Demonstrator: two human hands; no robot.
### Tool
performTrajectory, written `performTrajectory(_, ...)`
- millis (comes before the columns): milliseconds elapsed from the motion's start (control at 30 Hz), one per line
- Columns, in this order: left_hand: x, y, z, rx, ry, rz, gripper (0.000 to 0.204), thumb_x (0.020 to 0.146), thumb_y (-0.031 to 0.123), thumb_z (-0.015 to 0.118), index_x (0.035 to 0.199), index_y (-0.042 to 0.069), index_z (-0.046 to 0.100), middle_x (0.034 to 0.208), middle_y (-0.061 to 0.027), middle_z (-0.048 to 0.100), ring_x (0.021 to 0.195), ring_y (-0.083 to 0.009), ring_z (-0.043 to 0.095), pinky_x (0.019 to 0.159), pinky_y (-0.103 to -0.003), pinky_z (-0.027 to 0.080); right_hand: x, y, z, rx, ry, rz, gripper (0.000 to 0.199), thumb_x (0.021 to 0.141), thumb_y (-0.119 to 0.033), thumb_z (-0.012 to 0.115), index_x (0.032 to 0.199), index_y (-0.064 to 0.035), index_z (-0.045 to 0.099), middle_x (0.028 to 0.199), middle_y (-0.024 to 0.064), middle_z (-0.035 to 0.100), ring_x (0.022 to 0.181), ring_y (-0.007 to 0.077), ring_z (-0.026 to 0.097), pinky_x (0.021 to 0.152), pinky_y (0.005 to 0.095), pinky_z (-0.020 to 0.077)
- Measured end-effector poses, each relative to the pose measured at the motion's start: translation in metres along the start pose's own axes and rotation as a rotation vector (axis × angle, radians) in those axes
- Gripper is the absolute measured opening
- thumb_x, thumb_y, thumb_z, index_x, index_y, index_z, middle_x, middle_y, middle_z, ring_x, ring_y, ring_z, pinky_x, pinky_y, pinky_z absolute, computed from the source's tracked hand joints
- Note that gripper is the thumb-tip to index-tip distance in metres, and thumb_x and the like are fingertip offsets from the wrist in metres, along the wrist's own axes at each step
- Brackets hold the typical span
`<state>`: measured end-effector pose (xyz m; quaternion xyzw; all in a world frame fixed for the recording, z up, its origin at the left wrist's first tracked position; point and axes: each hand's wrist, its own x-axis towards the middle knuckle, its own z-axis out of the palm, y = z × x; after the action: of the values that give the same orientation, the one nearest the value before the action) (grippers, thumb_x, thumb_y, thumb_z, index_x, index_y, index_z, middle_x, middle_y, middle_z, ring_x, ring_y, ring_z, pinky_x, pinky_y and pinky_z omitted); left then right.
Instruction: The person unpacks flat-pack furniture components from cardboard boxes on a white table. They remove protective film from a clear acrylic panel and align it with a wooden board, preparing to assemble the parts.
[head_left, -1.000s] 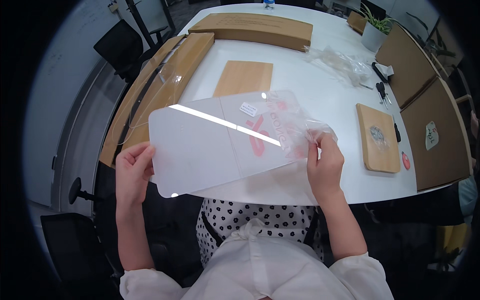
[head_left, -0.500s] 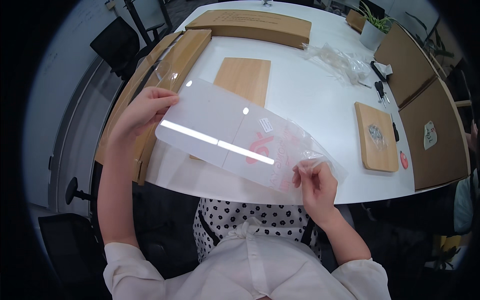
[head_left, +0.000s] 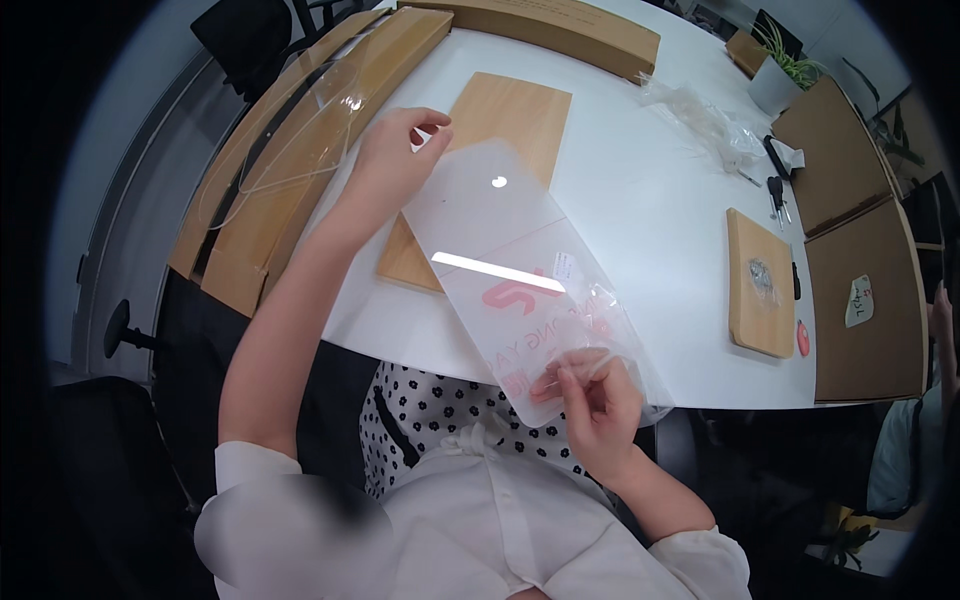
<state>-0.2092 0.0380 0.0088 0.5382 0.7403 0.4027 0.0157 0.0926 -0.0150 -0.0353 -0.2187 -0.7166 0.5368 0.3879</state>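
A clear flat panel (head_left: 480,215) with rounded corners slants in front of me, its lower part inside a clear plastic bag (head_left: 590,310) with red print. My right hand (head_left: 605,410) pinches the bag near the panel's lower right end. At the panel's upper left corner is my left hand (head_left: 385,165). Its fingers are curled, with a gap between thumb and forefinger and nothing seen in them. Beneath the panel lies a light wooden board (head_left: 530,110) on the white table (head_left: 650,190).
Long cardboard boxes (head_left: 380,75) line the left side, a thin clear looped outline over them. Another flat box (head_left: 560,30) lies at the back. On the right are a smaller board (head_left: 750,315) with a small bag of hardware, screwdrivers (head_left: 776,195), crumpled plastic (head_left: 705,125) and upright cardboard (head_left: 865,290).
The panel has turned steeper, its lower end coming toward my lap. My left hand has moved right and up, its fingers loosened from the panel's corner. My right hand has shifted slightly left and nearer.
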Motion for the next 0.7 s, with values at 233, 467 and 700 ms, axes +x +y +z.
performTrajectory(233,-0.191,0.074,-0.019,-0.634,-0.181,-0.491,0.018,0.089,0.005,0.06,0.077,-0.007,0.065,0.063,-0.0084,0.064,0.051,-0.0087,0.059,0.046,-0.019,0.047,-0.003,0.004,0.01,0.048,0.046,0.091,0.007,0.088,0.012,0.05,0.087,0.0059,0.047,0.091,0.0167,0.059,0.075,0.0178,0.066,0.064,0.0286,0.0563)
performTrajectory(467,-0.221,0.075,0.014,-1.018,-0.257,-0.908,0.018,0.087,0.006,0.063,0.098,-0.009,0.065,0.086,-0.0141,0.069,0.074,-0.0151,0.068,0.067,-0.024,0.056,-0.007,-0.004,0.02,-0.077,0.101,0.116,0.013,0.086,0.008,0.057,0.083,0.004,0.045,0.076,0.0128,0.063,0.069,0.0158,0.066,0.06,0.0255,0.0541)
performTrajectory(700,-0.225,0.073,0.024,-1.08,-0.138,-0.861,0.014,0.085,0.002,0.064,0.094,-0.009,0.066,0.083,-0.014,0.069,0.07,-0.0153,0.067,0.063,-0.025,0.057,-0.007,-0.023,0.004,-0.08,0.146,0.404,0.016,0.085,0.004,0.061,0.08,0.0009,0.047,0.069,0.0098,0.064,0.058,0.0116,0.063,0.052,0.0199,0.05)
